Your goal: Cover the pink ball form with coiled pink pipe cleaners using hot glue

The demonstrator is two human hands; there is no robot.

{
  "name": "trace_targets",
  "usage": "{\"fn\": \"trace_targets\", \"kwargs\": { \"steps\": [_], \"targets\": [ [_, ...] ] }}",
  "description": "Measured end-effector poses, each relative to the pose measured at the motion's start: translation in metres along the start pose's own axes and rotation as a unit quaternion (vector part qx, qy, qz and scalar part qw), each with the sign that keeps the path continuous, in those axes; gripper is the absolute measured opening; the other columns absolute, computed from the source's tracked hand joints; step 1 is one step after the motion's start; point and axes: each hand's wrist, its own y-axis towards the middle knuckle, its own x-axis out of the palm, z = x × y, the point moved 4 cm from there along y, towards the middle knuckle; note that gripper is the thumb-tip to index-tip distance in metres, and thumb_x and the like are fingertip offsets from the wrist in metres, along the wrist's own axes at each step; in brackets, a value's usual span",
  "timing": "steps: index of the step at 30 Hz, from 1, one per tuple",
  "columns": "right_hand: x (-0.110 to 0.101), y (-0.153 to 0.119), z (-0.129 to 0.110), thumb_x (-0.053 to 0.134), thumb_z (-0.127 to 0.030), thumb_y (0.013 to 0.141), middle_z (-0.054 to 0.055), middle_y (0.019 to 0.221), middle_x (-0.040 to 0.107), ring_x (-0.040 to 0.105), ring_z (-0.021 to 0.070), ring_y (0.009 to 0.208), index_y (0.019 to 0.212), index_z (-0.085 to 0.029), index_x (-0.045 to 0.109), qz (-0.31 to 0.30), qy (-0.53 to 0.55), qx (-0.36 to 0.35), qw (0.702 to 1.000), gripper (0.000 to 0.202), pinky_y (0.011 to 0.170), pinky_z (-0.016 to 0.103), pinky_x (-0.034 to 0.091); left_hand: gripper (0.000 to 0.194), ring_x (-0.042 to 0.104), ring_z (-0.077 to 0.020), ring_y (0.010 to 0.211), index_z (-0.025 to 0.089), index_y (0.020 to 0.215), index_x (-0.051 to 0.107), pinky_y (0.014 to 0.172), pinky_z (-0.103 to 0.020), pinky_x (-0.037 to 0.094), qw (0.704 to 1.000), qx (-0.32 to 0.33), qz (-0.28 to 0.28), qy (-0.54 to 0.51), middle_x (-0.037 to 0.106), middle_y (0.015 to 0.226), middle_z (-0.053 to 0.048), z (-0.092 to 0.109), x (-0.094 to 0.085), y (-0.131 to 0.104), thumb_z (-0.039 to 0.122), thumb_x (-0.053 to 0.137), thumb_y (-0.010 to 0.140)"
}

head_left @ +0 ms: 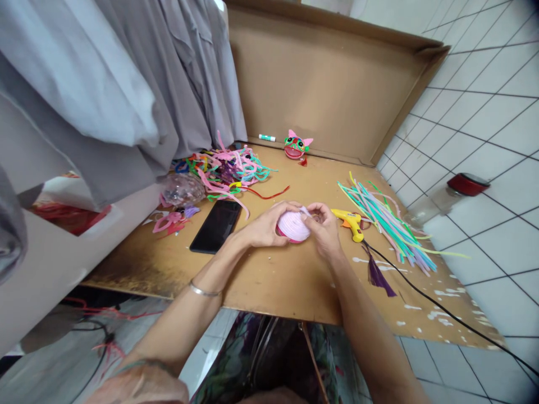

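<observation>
A rounded, pale lilac coiled piece (293, 225) with a dark pink lower edge is held above the middle of the table. My left hand (272, 225) wraps round its left side, thumb below and fingers above. On its upper right, my right hand (323, 227) has thumb and fingers pinched on the lilac strand of the piece. Just right of my right hand lies a yellow glue gun (354, 224) with a black cord. A black phone (216, 226) lies left of my left hand.
Tangled coloured pipe cleaners (236, 167) lie at the back left by hanging grey cloth. Straight pipe cleaners (389, 224) and a purple tassel (379, 273) lie right. A small pink-eared face (295, 146) and glue stick (266, 137) are near the cardboard wall (320, 84).
</observation>
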Motion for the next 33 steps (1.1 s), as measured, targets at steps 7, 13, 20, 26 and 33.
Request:
{"fn": "trace_targets", "kwargs": {
  "steps": [7, 13, 20, 26, 33],
  "targets": [
    [0.001, 0.0, 0.001, 0.072, -0.042, 0.069, 0.002, 0.086, 0.062, 0.053, 0.0164, 0.075, 0.089, -0.022, 0.059, 0.016, 0.056, 0.047, 0.997, 0.031, 0.067, 0.029, 0.045, 0.063, 0.05, -0.0316, 0.132, 0.021, 0.123, 0.05, 0.113, -0.053, 0.037, 1.0, -0.003, -0.003, -0.005, 0.051, 0.14, -0.015, 0.0, 0.001, 0.0, 0.021, 0.075, 0.065],
    [0.002, 0.0, -0.002, 0.075, -0.04, 0.063, 0.0, 0.084, 0.06, 0.051, 0.0141, 0.071, 0.086, -0.021, 0.059, 0.014, 0.098, 0.073, 0.992, 0.033, 0.063, 0.027, 0.044, 0.063, 0.049, -0.0313, 0.133, 0.021, 0.123, 0.049, 0.113, -0.052, 0.036, 1.0, 0.0, -0.001, -0.006, 0.05, 0.141, -0.015, -0.004, 0.001, 0.0, 0.02, 0.075, 0.066],
    [0.001, -0.001, -0.008, 0.075, -0.039, 0.065, 0.001, 0.085, 0.06, 0.055, 0.0158, 0.077, 0.078, -0.021, 0.065, 0.013, 0.075, 0.049, 0.996, 0.024, 0.07, 0.029, 0.045, 0.066, 0.048, -0.0316, 0.134, 0.022, 0.126, 0.048, 0.113, -0.053, 0.036, 1.0, -0.001, -0.006, -0.004, 0.049, 0.142, -0.014, -0.008, 0.001, -0.001, 0.017, 0.073, 0.065],
    [0.0, -0.001, -0.016, 0.071, -0.037, 0.07, 0.002, 0.086, 0.059, 0.058, 0.018, 0.083, 0.073, -0.022, 0.068, 0.015, 0.035, 0.007, 0.999, 0.016, 0.071, 0.03, 0.046, 0.065, 0.048, -0.0318, 0.134, 0.022, 0.125, 0.049, 0.114, -0.053, 0.036, 1.0, -0.01, 0.0, -0.008, 0.051, 0.141, -0.013, -0.01, 0.001, -0.001, 0.018, 0.074, 0.065],
    [-0.002, -0.002, -0.029, 0.068, -0.03, 0.074, 0.002, 0.083, 0.058, 0.058, 0.0177, 0.081, 0.074, -0.022, 0.071, 0.009, 0.005, -0.033, 0.999, 0.009, 0.071, 0.032, 0.048, 0.064, 0.049, -0.0311, 0.134, 0.021, 0.125, 0.049, 0.114, -0.051, 0.036, 1.0, -0.006, -0.001, -0.013, 0.05, 0.142, -0.013, -0.009, 0.0, -0.002, 0.021, 0.074, 0.066]
  ]
}}
